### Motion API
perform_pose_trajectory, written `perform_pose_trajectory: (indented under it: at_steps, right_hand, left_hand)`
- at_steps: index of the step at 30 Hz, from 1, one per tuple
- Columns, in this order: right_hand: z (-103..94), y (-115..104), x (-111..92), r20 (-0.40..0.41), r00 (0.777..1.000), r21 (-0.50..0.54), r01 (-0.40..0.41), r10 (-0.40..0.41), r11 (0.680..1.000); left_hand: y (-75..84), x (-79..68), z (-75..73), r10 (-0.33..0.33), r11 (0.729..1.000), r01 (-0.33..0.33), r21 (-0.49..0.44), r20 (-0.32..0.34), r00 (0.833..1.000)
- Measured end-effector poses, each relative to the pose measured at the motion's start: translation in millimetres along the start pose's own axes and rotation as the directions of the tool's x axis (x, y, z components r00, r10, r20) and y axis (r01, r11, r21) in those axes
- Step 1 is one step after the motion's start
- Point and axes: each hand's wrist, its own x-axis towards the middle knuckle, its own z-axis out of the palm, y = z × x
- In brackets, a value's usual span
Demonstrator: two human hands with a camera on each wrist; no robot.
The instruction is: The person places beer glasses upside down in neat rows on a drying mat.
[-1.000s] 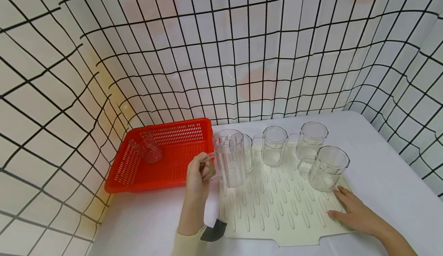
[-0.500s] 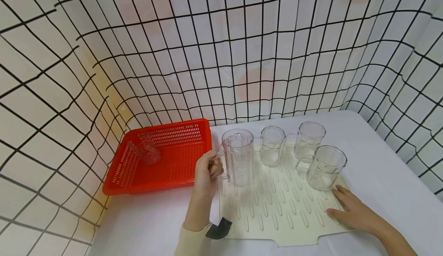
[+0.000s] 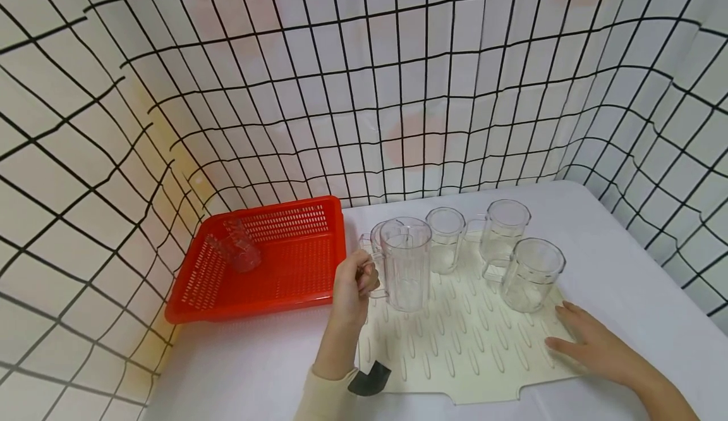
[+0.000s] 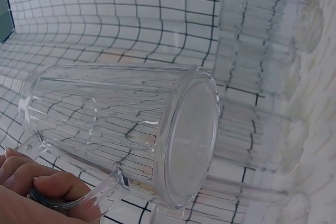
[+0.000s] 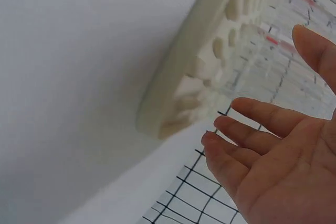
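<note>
My left hand (image 3: 356, 288) grips the handle of a tall clear mug (image 3: 406, 272), fingers curled round it. That mug is upright over the left part of the cream ridged mat (image 3: 455, 370); in the left wrist view its round base (image 4: 193, 137) shows apart from the mat. Another clear mug (image 3: 376, 234) stands behind it, partly hidden. Farther right on the mat are three more: a back-middle mug (image 3: 445, 244), a back-right mug (image 3: 505, 231) and a front-right mug (image 3: 533, 279). Beside the mat's right edge, my right hand (image 3: 600, 348) has its fingers extended, holding nothing.
A red plastic basket (image 3: 296, 263) sits left of the mat, with a clear mug (image 3: 241, 253) lying tilted inside it. White cloth (image 3: 227, 370) covers the table. Black wire grid panels (image 3: 364, 105) enclose the back and sides.
My left hand has carried the tall mug rightward, uncovering part of the mug behind it. My right hand has shifted slightly right, away from the front-right mug.
</note>
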Motion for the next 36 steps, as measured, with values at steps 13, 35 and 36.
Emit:
perform_pose_trajectory:
  at_steps: [13, 35, 36]
  right_hand:
    - [-34.7, -24.7, -17.1, -0.071, 0.991, -0.066, -0.119, 0.115, 0.991]
    - [-43.0, -99.1, -13.3, -0.160, 0.982, 0.061, 0.111, -0.100, 0.992]
    - [-42.2, -102.0, -12.3, -0.155, 0.982, 0.072, 0.119, -0.107, 0.990]
  left_hand:
    - [-7.6, 3.3, 6.4, 0.004, 1.000, -0.004, -0.012, 0.055, 0.998]
    - [-14.7, 5.7, 13.9, 0.036, 0.998, -0.031, -0.047, 0.111, 0.993]
    - [-14.8, 5.7, 14.3, 0.037, 0.999, -0.032, -0.044, 0.115, 0.993]
